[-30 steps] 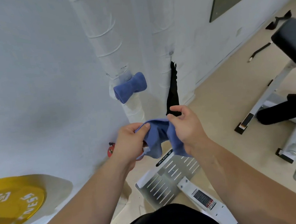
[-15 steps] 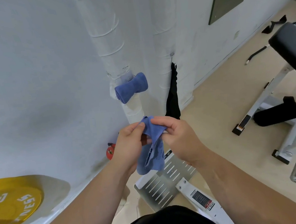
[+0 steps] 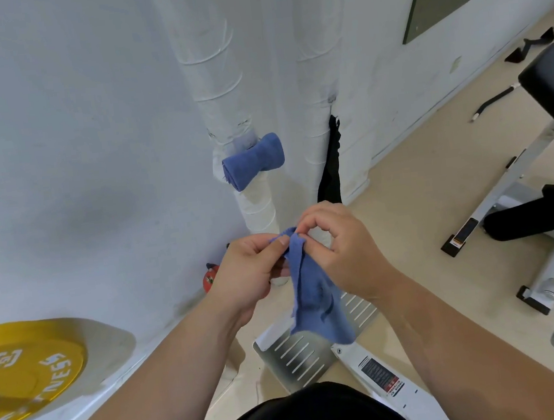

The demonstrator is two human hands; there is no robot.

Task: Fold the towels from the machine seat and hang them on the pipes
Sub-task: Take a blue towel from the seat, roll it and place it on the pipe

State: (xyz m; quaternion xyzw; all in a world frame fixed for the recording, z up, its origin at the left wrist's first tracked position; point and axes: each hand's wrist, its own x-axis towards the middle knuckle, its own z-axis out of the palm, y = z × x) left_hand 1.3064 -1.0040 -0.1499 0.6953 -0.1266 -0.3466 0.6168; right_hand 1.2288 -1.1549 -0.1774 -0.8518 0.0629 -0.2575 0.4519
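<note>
Both left hand (image 3: 245,274), right hand (image 3: 348,253) pinching limp towel (image 3: 315,294) (rolled towel (image 3: 253,161) on pipe (image 3: 205,63))

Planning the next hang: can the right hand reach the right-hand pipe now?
Probably yes: nothing stands between the right hand and that pipe, though its fingers pinch the towel.

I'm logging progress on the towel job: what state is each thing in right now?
held towel: hangs limp from its top edge, loosely doubled, not yet on a pipe.
left hand: pinches the held towel's top edge.
right hand: pinches the same edge, close beside the left hand.
hung towel: folded, draped on the left pipe.
black cloth: hangs down beside the right pipe.
</note>
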